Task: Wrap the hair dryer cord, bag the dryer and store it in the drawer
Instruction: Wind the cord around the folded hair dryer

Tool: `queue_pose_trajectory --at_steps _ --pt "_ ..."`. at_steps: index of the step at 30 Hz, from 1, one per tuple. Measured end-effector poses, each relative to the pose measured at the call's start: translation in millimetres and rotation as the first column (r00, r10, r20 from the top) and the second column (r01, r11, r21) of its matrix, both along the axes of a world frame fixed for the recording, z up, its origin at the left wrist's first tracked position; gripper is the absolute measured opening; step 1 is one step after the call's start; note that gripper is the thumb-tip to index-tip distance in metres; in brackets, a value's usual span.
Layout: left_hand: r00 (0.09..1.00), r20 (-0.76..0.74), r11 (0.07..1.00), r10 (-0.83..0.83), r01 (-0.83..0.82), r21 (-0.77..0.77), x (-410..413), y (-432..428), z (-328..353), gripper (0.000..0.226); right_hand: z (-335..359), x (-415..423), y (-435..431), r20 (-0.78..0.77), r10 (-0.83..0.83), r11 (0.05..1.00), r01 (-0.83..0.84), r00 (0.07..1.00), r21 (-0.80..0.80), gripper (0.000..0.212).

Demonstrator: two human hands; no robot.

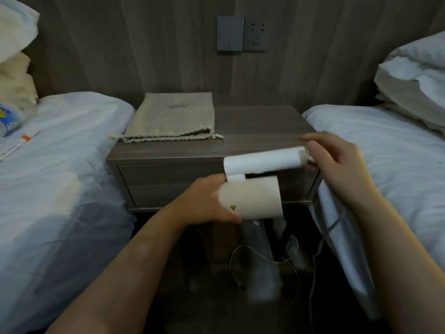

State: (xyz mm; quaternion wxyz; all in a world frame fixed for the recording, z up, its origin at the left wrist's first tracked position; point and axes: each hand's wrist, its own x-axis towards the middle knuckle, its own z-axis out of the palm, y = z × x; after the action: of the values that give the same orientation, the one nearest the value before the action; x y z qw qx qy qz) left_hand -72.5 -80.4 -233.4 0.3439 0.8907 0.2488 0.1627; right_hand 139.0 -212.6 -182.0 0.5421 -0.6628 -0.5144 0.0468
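Two beds flank the scene: the left bed [60, 150] with its white duvet and stacked pillows, and the right bed [385, 150], also white, with rumpled pillows at its head. Between them stands a dark wood nightstand [252, 121] against a panelled wall, its worktop carrying only the bag. The drawer [168, 184] in its front is shut. On the wall above sit a grey switch plate [230, 33] and, touching it on the right, a socket [254, 36].

The bag [172, 118], a flat beige drawstring pouch, lies on the rear left part of the worktop with its corded mouth toward the camera.

The hair dryer [255, 186] is white and folded, held in the air in front of the drawer, below the worktop's front edge. Its barrel points down and right, with a small yellow triangle mark near the left side, and its handle runs rightward above the barrel.

The left hand [207, 201] grips the back of the barrel, fingers closed around it. The right hand [342, 162] is at the free end of the handle, fingers pinched narrowly there; motion blur makes it hard to say whether they hold the handle end or the cord where it leaves.

The cord [245, 249] hangs down to the dark floor below, lying in loose loops, unwrapped.

On the left bed, near the edge, rests a small blue and white packet [9, 121].
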Motion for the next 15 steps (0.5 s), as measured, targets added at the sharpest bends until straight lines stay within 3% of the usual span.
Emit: queue_pose_trajectory --at_steps 3,6,10,12,15 --pt "0.996 0.081 0.991 0.05 -0.039 -0.125 -1.6 6.4 0.7 0.058 -9.6 8.7 6.2 -0.018 -0.02 1.0 0.02 1.0 -0.019 0.023" --pt "0.992 0.12 0.965 0.04 -0.007 -0.264 0.9 4.1 4.4 0.049 -16.4 9.7 12.5 -0.026 -0.131 0.988 0.132 0.991 0.079 0.024" --pt "0.966 0.254 0.857 0.044 0.094 -0.507 2.1 -2.1 7.8 0.054 -22.8 5.7 19.6 0.004 -0.301 0.935 0.294 0.954 0.201 0.019" --pt "0.946 0.315 0.775 0.075 0.143 -0.616 5.9 -5.6 6.2 0.056 -26.0 4.2 25.6 0.106 -0.352 0.935 0.344 0.93 0.092 0.02" --pt "0.906 0.375 0.646 0.197 0.167 -0.745 13.3 -11.2 8.7 0.052 -30.7 0.1 31.6 0.261 -0.331 0.889 0.393 0.907 -0.236 0.031"
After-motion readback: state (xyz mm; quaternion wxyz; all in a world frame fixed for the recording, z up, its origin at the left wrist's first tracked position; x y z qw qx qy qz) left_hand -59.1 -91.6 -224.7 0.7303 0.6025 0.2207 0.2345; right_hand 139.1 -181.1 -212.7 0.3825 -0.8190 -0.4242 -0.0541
